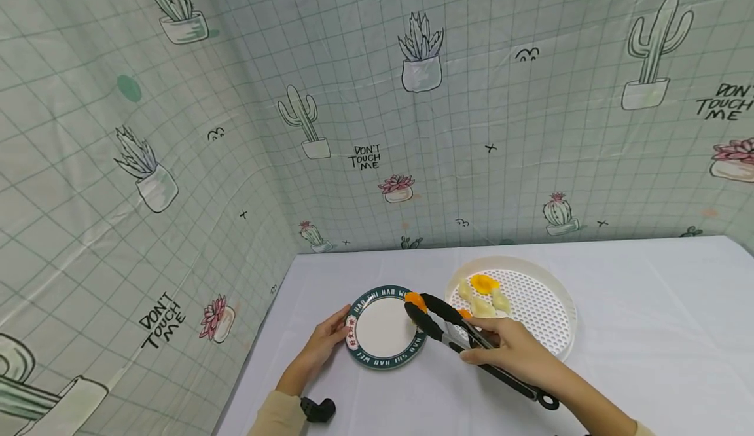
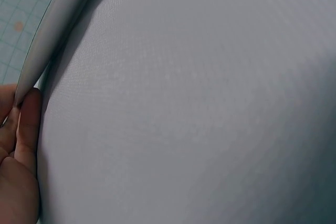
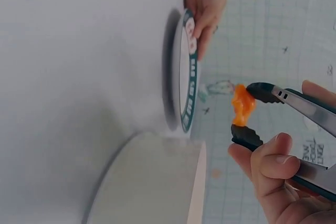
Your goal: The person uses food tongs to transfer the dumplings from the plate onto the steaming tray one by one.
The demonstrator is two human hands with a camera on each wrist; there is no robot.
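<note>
My left hand (image 1: 323, 339) pinches the left rim of a round white plate (image 1: 385, 328) with a green lettered border. In the left wrist view, fingers (image 2: 29, 124) grip the plate's edge. My right hand (image 1: 515, 351) holds metal tongs (image 1: 423, 321) with black tips and handle. Between the tong tips is an orange piece of food (image 3: 243, 105), raised above the plate's right rim. Just behind the tongs sits a round white tray (image 1: 567, 298) with a perforated insert. Pale dumpling-like pieces (image 1: 482, 308) and a yellow-orange piece (image 1: 485, 284) lie on its left side.
A white cloth covers the table (image 1: 648, 331). Patterned fabric (image 1: 471, 128) with cacti hangs behind and to the left. A black device (image 1: 318, 410) is at my left wrist.
</note>
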